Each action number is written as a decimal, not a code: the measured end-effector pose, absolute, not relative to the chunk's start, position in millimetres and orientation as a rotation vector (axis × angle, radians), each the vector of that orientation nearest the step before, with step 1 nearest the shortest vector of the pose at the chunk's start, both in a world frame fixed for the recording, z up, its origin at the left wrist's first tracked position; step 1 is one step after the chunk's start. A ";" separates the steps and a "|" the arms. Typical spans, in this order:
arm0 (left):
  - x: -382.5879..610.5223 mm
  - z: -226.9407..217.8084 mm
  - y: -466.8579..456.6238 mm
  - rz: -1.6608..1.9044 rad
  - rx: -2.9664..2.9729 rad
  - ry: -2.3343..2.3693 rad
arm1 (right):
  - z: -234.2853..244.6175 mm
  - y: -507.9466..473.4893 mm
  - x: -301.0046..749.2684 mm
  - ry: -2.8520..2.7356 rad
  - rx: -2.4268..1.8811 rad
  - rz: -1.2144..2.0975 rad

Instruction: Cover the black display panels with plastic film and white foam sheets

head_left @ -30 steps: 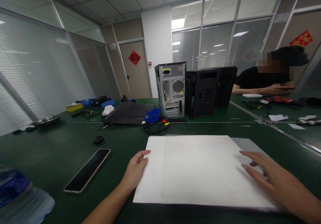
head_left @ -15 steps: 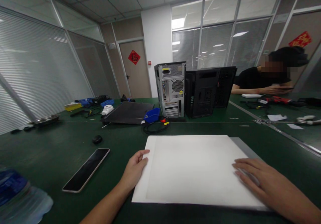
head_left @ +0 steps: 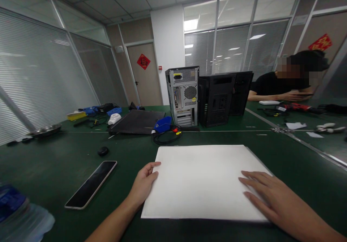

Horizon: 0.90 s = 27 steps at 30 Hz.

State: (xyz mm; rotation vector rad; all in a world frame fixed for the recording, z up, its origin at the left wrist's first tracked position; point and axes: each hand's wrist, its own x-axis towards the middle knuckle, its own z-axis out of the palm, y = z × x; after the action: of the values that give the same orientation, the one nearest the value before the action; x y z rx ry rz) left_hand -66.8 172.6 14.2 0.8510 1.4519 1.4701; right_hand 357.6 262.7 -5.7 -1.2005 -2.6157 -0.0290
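A large white sheet of paper [head_left: 200, 184] lies in front of me, with a thin grey edge showing along its right side. My left hand [head_left: 145, 182] is at the sheet's left edge, thumb and forefinger closed over that border; its other fingers are mostly hidden. Resting flat on the right part of the paper is my right hand [head_left: 262, 191], fingers stretched out and slightly apart. To the left of my left hand lies a phone [head_left: 92, 184] with a dark screen.
Computer cases [head_left: 183, 97] stand at the back, beside a flat black panel [head_left: 138, 122] and a blue tool with a cable [head_left: 162, 124]. A small black object [head_left: 103, 151] sits beyond the phone. A plastic bottle [head_left: 21, 216] is at lower left. Another person [head_left: 271, 85] sits at far right.
My right hand has slid left across the paper. The strip at the sheet's left edge no longer shows, and the grey area at its right has narrowed. My left hand stays at the edge.
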 end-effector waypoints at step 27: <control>-70.6 17.3 169.9 1.444 0.776 1.430 | -34.1 297.3 392.7 -2.370 -1.526 -0.100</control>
State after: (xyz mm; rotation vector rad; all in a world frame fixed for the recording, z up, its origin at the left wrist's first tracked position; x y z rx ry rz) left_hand -70.6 169.9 17.3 0.7759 1.4302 1.4444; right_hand 392.7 297.3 -34.1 -1.5261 -2.3698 -0.0997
